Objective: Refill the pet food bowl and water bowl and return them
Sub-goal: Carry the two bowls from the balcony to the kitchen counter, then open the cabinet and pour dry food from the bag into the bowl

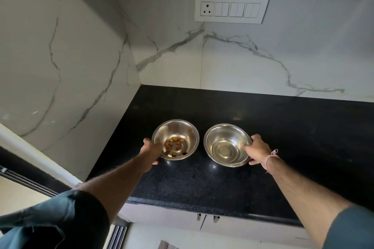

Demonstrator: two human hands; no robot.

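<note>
Two hands on two steel bowls at a black countertop.

Nearest, dark teal sleeves (60,222) frame the view, bare forearms reaching out over the countertop (202,184). The left hand (151,148) clasps the near-left rim of the food bowl (188,135), thumb over the edge, fingers under; a few brown kibble pieces (174,144) lie in its bottom. The right hand (258,150), a thread band (271,157) at the wrist, grips the right rim of the water bowl (222,141), which holds shallow clear water. The bowls stand just beside each other. Behind, a marble wall carries a white switch plate (231,9).
</note>
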